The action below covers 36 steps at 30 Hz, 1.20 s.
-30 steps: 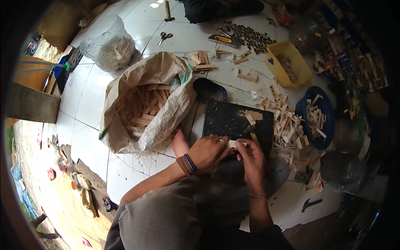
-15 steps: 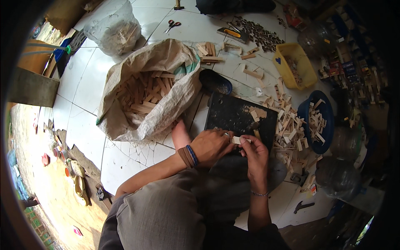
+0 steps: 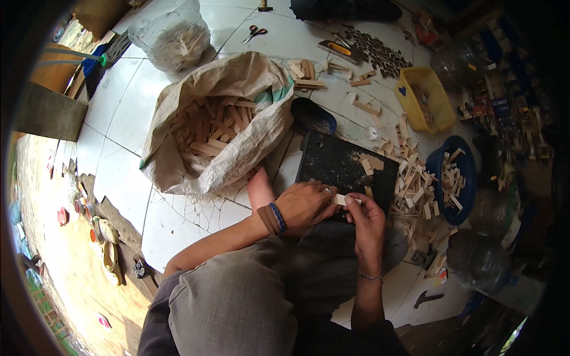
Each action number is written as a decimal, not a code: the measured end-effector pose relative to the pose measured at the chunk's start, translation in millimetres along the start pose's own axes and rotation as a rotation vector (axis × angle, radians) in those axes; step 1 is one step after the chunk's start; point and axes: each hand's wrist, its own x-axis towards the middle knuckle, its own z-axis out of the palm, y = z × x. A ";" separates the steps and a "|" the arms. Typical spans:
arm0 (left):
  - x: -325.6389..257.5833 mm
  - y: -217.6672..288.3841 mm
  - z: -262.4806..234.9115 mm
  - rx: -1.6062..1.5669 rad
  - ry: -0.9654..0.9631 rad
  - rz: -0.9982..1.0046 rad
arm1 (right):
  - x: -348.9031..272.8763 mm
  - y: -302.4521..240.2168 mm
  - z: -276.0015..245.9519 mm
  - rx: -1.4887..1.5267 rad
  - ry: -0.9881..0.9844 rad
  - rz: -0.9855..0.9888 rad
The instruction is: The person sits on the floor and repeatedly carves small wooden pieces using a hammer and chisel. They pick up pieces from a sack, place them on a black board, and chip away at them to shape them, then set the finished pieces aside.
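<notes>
A small pale wooden block (image 3: 341,200) is pinched between my two hands over the near edge of a black board (image 3: 320,163). My left hand (image 3: 303,204) is closed, its fingertips on the block's left end. On the other end, the thumb and fingers of my right hand (image 3: 367,212) press together. Under and behind my hands, a hammer handle (image 3: 369,192) and some flat wood pieces (image 3: 368,162) lie on the board. Whether my left fingers hold anything else is hidden.
Left of the board stands a woven sack (image 3: 237,169) of wood strips. To the right are a heap of small wooden pieces (image 3: 409,184), a blue basin (image 3: 436,160) and a yellow tub (image 3: 439,121). Scissors (image 3: 254,34) lie far off; another hammer (image 3: 428,299) lies near right.
The whole view has shifted slightly. Both hands keep the wooden block pinched in nearly the same place over the board.
</notes>
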 end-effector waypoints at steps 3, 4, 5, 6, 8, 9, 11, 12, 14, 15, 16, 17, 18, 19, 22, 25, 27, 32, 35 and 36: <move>0.5 -1.9 1.6 0.000 0.008 0.003 | 0.1 -0.5 0.0 0.008 0.006 0.007; 0.7 -1.7 1.8 -0.005 -0.003 -0.016 | 0.4 -0.4 0.0 -0.003 0.001 -0.006; 0.8 -1.1 1.6 -0.015 -0.018 -0.035 | 0.8 -0.2 -0.1 -0.009 0.005 -0.007; 1.1 -0.6 1.0 -0.006 -0.026 -0.039 | 0.9 0.1 -0.2 -0.009 0.016 -0.001; 1.7 0.5 -0.8 -0.003 -0.047 -0.051 | 1.1 0.8 -0.2 -0.037 0.017 -0.015; 1.5 1.8 -1.5 0.011 -0.041 -0.055 | 1.0 1.0 -0.2 -0.054 0.034 -0.003; 1.1 3.9 -2.5 0.028 -0.030 -0.072 | 0.7 1.2 -0.3 -0.047 0.022 -0.018; 1.2 4.1 -3.1 0.029 -0.036 -0.071 | 0.5 1.2 -0.4 -0.045 0.023 -0.017; 1.6 4.1 -3.8 0.030 -0.048 -0.069 | 0.3 0.8 -0.6 -0.045 0.020 -0.017; 1.7 3.9 -3.9 0.027 -0.039 -0.059 | 0.3 0.6 -0.7 -0.044 0.018 -0.017; 1.9 3.6 -4.0 0.024 -0.030 -0.049 | 0.5 0.4 -0.8 -0.048 0.015 -0.020; 2.1 3.3 -3.9 0.026 -0.033 -0.050 | 0.9 0.3 -0.9 -0.053 0.012 -0.024; 2.2 3.1 -3.6 0.021 -0.020 -0.035 | 1.3 0.2 -1.3 -0.058 0.016 -0.013; 2.1 2.9 -3.3 0.020 -0.018 -0.034 | 1.6 0.1 -1.7 -0.056 0.009 -0.029; 1.3 1.5 -2.3 0.032 -0.030 -0.037 | 2.7 0.3 -2.1 -0.049 0.006 -0.027; 1.1 -0.4 -0.3 0.043 -0.034 -0.033 | 3.2 -0.2 -2.5 -0.046 0.005 -0.026; 1.5 -0.7 0.7 0.031 -0.023 -0.033 | 3.5 -1.0 -3.0 -0.044 0.008 -0.016; 4.2 2.7 -9.7 -0.033 -0.055 -0.073 | 4.4 -2.4 -3.6 -0.030 -0.007 -0.013; 2.4 -4.6 -34.6 -0.174 -0.121 -0.101 | 5.4 -2.4 -4.6 -0.019 -0.002 -0.016; -0.4 -12.1 -47.6 -0.225 -0.174 -0.121 | 5.8 -2.2 -4.8 -0.015 0.012 -0.010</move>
